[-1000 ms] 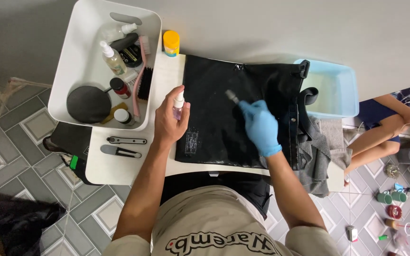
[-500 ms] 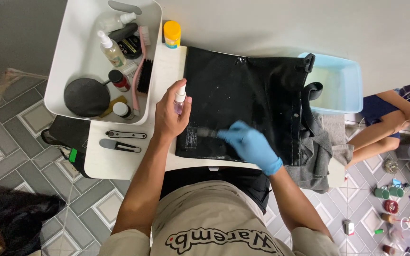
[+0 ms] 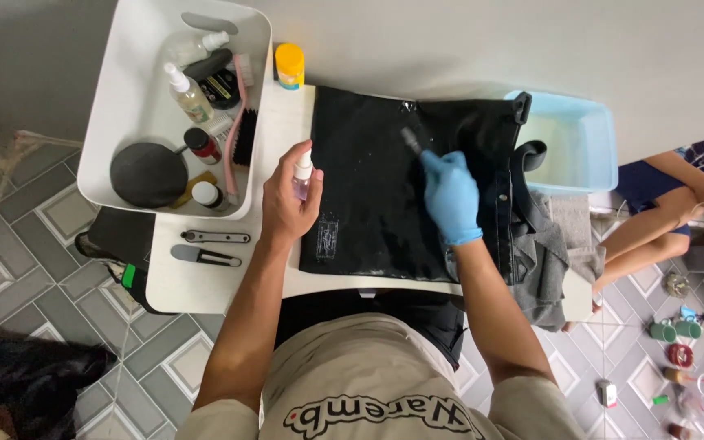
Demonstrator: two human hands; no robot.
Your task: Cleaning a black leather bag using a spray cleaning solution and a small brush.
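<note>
Fig. legend, head view. Black bag [image 3: 385, 187] lies flat across middle of the white desk [image 3: 205, 285], its surface shiny; a small clear label sits near its lower-left corner. My right hand [image 3: 450, 195], in a blue glove, is clamped on a small brush [image 3: 411, 140] w/ the bristle end pressed on the bag's upper centre. My left hand [image 3: 287, 200], bare, is closed round a small spray bottle [image 3: 301, 173], held upright at the bag's left edge, white nozzle up. Grey cloth [image 3: 547, 253] hangs off the desk's right end, just beside the bag. Behind it, a light blue tub [image 3: 588, 147]. Left of the bag, a white bin [image 3: 136, 106] w/ bottles, a pink-handled brush and a round black lid. Yellow-capped bottle [image 3: 290, 65] stands btwn bin and bag. Two metal tools [image 3: 209, 247] lie on the desk below the bin. Far right, another person's legs [image 3: 653, 228] over the tiled floor.
</note>
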